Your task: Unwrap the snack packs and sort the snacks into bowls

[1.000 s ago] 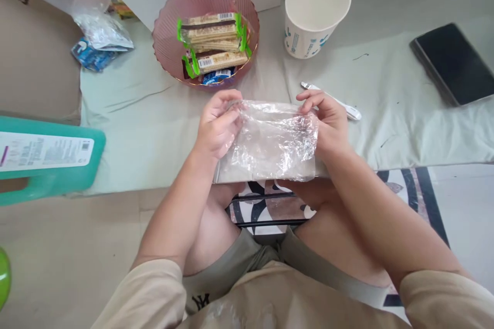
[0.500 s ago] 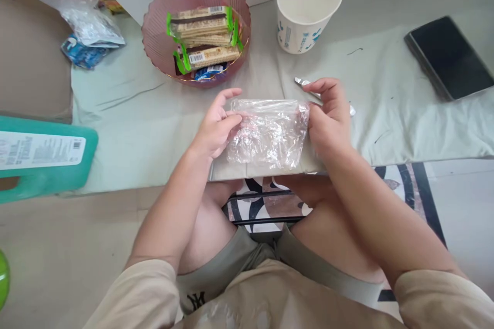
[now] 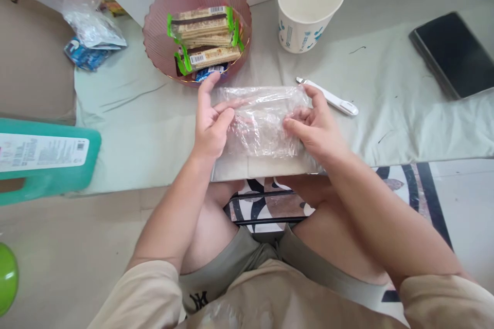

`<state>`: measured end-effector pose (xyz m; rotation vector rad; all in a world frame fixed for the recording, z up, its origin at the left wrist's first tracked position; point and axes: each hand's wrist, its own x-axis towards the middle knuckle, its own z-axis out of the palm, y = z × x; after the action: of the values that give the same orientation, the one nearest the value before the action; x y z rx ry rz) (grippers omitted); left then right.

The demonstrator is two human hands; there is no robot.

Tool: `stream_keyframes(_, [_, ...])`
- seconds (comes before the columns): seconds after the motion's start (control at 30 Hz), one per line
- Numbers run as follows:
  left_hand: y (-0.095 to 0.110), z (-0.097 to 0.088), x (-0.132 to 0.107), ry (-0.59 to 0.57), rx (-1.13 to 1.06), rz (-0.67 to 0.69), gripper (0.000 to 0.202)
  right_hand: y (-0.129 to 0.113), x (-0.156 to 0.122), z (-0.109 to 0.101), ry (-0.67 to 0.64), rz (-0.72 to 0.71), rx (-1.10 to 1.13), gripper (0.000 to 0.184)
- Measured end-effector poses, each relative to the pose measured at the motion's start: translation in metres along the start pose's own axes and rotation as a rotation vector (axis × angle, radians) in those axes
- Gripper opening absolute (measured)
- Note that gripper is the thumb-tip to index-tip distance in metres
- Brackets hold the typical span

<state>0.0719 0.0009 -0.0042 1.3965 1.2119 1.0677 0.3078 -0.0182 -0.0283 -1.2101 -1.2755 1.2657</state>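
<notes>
Head view: mid-frame, left hand (image 3: 210, 126) and right hand (image 3: 318, 126) pinch opposite sides of a clear plastic bag (image 3: 262, 136); spreading it flat seems the step, and the next move calls for even tension.

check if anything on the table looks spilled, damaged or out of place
Nothing looks spilled or broken, though the clear plastic is crinkled. What stands out is a thin squiggle, dark against the pale cloth, between the paper cup and the phone; I can't tell whether it's a loose thread or a mark.
</notes>
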Motion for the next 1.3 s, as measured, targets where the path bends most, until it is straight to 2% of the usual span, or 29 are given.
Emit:
stream_keyframes(0.17, [0.010, 0.002, 0.001, -0.204, -0.169, -0.251, 0.049, -0.003, 0.003, -0.002, 0.070, -0.009, 0.053, 0.064])
stream_keyframes(0.27, [0.016, 0.008, -0.001, -0.202, -0.195, -0.351, 0.038, -0.008, 0.003, -0.002, 0.025, 0.035, 0.138, 0.049])
stream_keyframes(0.37, [0.016, 0.010, -0.001, -0.180, -0.188, -0.346, 0.032, -0.015, 0.001, -0.002, -0.060, 0.092, 0.093, 0.021])
stream_keyframes(0.43, [0.014, 0.007, 0.000, -0.166, -0.144, -0.315, 0.029, -0.020, -0.001, -0.002, -0.080, 0.081, 0.014, 0.015])
stream_keyframes(0.6, [0.010, -0.003, 0.002, -0.165, -0.059, -0.260, 0.031, -0.024, -0.002, -0.007, 0.046, 0.016, -0.099, 0.013])
stream_keyframes(0.67, [0.012, -0.007, 0.003, -0.190, -0.066, -0.264, 0.032, -0.024, -0.001, -0.010, 0.050, 0.020, -0.052, 0.011])
stream_keyframes(0.87, [0.017, -0.008, 0.006, -0.233, -0.212, -0.330, 0.043, -0.029, -0.001, -0.015, 0.058, 0.038, -0.004, 0.024])
stream_keyframes(0.97, [0.016, -0.003, 0.005, -0.272, -0.150, -0.341, 0.051, -0.034, -0.002, -0.015, 0.052, 0.039, -0.023, 0.022])
stream_keyframes(1.1, [0.015, 0.001, 0.003, -0.236, -0.104, -0.311, 0.031, -0.035, -0.002, -0.014, 0.042, 0.020, -0.009, 0.017])
stream_keyframes(1.2, [0.020, 0.000, 0.002, -0.193, -0.221, -0.321, 0.019, -0.032, -0.002, -0.013, 0.031, 0.010, 0.051, 0.017])
stream_keyframes(1.3, [0.028, -0.001, 0.002, -0.164, -0.361, -0.343, 0.014, -0.032, -0.002, -0.012, 0.037, 0.001, 0.146, 0.025])
